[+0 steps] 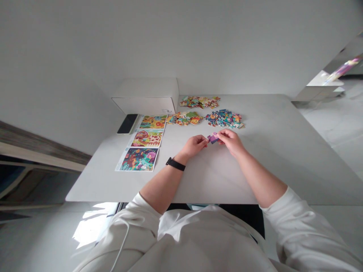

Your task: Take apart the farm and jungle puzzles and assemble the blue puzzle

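Observation:
Purple jigsaw puzzle pieces [213, 138] are held just above the table between my two hands; I cannot make out exactly how many or whether they are joined. My left hand [195, 146], with a black band on the wrist, pinches their left end. At the right end, the fingers of my right hand [231, 141] are closed on them. Just beyond my hands lies a pile of blue and multicoloured puzzle pieces [225, 118]. A yellow and green pile [185, 118] is to its left, and another mixed pile [200, 102] lies behind.
On the left, a printed sheet with three pictures [139, 159] lies flat on the white table [181, 185]. A dark phone [127, 124] rests beside the sheet's top end. Behind them a white box [144, 104] stands against the wall.

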Demonstrator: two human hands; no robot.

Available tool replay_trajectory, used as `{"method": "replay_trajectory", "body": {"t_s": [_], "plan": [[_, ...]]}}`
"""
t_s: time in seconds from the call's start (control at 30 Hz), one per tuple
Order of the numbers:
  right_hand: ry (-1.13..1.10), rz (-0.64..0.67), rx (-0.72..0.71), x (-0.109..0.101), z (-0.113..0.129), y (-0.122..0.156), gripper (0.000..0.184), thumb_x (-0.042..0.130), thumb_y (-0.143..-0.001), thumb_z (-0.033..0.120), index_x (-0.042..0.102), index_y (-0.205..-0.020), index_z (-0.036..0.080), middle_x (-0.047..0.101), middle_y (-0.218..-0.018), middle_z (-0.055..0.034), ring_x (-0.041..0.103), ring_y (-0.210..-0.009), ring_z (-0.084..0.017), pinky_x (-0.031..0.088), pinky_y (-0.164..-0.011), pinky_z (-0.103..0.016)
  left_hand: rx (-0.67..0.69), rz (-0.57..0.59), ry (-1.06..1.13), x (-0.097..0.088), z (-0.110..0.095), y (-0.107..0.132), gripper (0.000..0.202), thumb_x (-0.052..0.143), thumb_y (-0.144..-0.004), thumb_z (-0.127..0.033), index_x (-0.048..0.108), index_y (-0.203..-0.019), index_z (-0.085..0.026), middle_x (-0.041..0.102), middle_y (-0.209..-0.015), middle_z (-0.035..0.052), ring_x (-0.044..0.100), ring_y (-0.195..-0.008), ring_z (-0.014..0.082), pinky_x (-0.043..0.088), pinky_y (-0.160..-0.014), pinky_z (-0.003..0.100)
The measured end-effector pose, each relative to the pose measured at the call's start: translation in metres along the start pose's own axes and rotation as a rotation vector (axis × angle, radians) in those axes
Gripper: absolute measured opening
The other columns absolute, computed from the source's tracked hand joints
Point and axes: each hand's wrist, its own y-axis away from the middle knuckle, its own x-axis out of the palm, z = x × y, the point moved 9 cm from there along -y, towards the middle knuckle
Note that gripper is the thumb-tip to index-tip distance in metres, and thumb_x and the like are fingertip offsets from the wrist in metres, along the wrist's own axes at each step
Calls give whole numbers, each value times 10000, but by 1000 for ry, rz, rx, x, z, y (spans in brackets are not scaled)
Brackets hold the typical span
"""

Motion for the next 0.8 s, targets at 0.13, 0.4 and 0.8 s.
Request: {"method": "replay_trajectory", "body": {"t_s": [0.13, 0.4, 0.8], "plan": [[75, -15, -40, -28, 8, -10, 507, 815, -763, 693, 757, -969, 233, 800, -957, -63, 704, -809, -216, 577, -682, -325, 37, 67, -133, 7, -2, 3, 372, 677, -936, -536, 737, -836, -182, 734, -751, 29, 559, -643, 140, 397, -617, 269], [613, 76, -3, -97, -2, -27, 159, 838, -804, 385, 817, -808, 228, 804, -788, -39, 698, -728, -217, 550, -742, -346, 57, 46, -169, 3, -4, 1, 347, 647, -940, -516, 749, -860, -194, 749, -775, 40, 574, -660, 158, 417, -636, 277], [866, 73, -10, -116, -7, -26, 65, 778, -835, 257, 825, -789, 249, 807, -770, -29, 712, -703, -220, 530, -727, -343, 58, 49, -195, 2, -1, 1, 336, 647, -936, -516, 753, -887, -201, 769, -802, 45, 590, -670, 166, 417, -646, 284]]}}
